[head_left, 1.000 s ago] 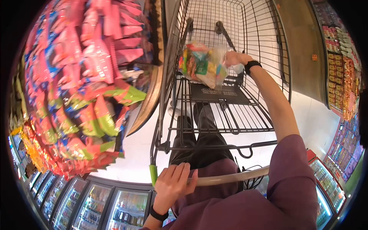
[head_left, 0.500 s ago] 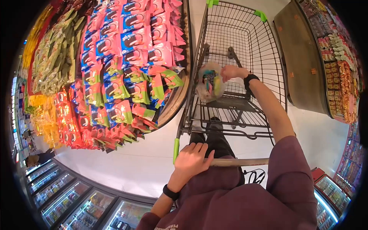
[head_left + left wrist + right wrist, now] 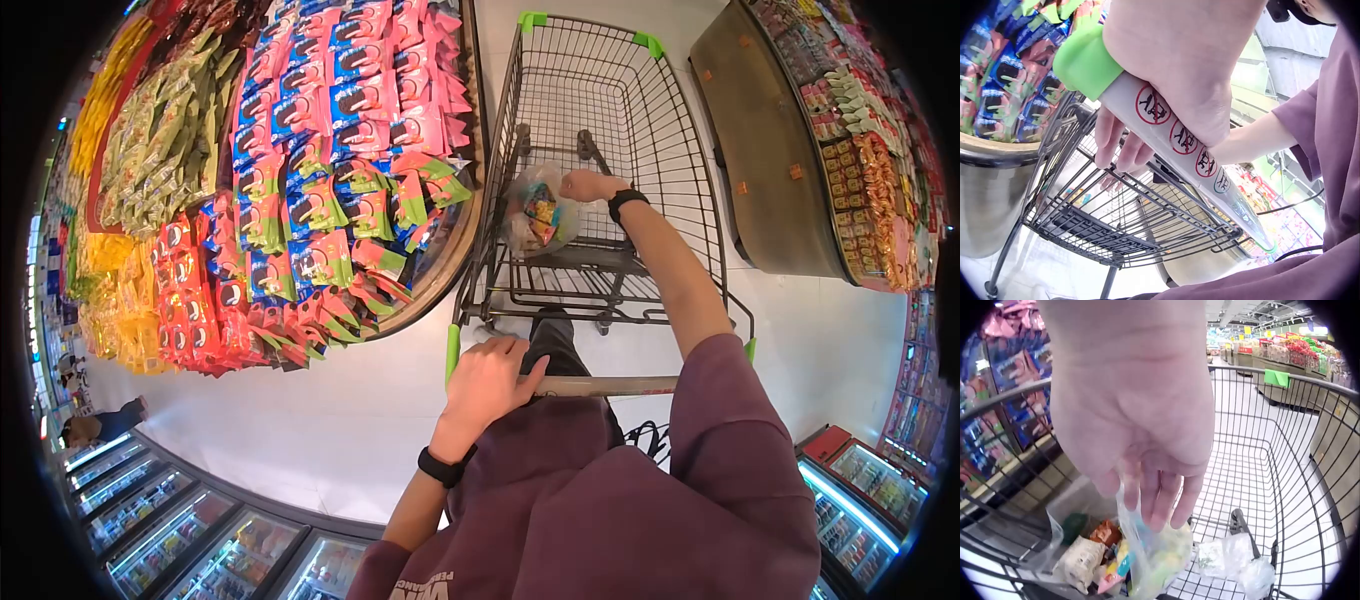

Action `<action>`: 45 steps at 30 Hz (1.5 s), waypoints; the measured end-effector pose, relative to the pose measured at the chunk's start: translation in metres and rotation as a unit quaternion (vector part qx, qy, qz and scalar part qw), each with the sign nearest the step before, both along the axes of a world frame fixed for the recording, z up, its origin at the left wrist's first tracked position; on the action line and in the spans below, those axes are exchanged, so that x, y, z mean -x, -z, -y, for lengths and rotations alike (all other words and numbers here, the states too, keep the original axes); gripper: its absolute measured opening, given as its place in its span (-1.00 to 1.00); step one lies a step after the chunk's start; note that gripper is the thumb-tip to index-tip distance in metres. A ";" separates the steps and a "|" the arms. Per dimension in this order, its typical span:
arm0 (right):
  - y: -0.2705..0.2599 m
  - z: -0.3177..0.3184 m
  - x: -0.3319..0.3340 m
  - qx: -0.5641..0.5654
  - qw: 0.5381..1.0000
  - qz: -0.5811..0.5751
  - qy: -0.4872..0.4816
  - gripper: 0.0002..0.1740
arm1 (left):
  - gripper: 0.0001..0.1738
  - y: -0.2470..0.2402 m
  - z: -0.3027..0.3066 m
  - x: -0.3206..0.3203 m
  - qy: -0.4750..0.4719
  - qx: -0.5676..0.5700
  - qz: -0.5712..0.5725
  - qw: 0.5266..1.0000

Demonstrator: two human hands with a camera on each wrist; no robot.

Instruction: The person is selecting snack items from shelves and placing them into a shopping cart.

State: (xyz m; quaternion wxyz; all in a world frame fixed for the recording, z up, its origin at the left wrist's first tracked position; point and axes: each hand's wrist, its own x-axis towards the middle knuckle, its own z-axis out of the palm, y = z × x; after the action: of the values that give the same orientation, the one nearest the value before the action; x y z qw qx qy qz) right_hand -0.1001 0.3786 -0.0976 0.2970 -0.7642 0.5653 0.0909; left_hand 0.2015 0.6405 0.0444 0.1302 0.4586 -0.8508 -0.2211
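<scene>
My left hand [image 3: 485, 388] grips the left end of the pale cart handle [image 3: 615, 386], beside its green end cap [image 3: 1082, 62]; in the left wrist view its fingers curl under the bar. Inside the wire shopping cart [image 3: 640, 130], my right hand [image 3: 592, 186] pinches the upper edge of a clear plastic bag [image 3: 1063, 519]. Several small snack packs [image 3: 1082, 559] show through the bag, in white, brown, pink and yellow wrappers. The bag sits toward the cart's near left side, its mouth spread and facing up.
Another clear plastic bag [image 3: 1235, 559] lies on the cart floor, right of the held one. A large display of pink and blue snack packs [image 3: 350, 120] stands close on the left. A panelled display stand [image 3: 765, 150] rises on the right. Glass-topped freezers [image 3: 240, 535] line the back.
The bag has gone from lying broad side up to showing its mouth from above, my right hand holding its edge throughout. My left hand stays on the handle. The head view has shifted.
</scene>
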 end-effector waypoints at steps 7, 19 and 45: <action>-0.125 -0.013 0.040 -0.059 0.975 0.149 0.152 -0.42 | -0.59 0.008 -0.002 -0.004 0.020 0.042 -0.001 0.999; -0.153 -0.328 0.041 0.069 0.991 -0.066 0.096 -0.01 | -0.51 0.007 -0.003 -0.007 0.019 0.054 -0.052 0.997; -0.106 -0.385 0.107 0.257 0.956 0.135 0.049 -0.04 | -0.22 0.014 -0.024 0.045 -0.103 0.072 0.064 0.990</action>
State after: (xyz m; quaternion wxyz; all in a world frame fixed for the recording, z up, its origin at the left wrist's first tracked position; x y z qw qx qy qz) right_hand -0.2076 0.7632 0.0088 0.1681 -0.7913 0.5610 -0.1756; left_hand 0.1567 0.6643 0.0301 0.1302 0.5467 -0.8191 -0.1150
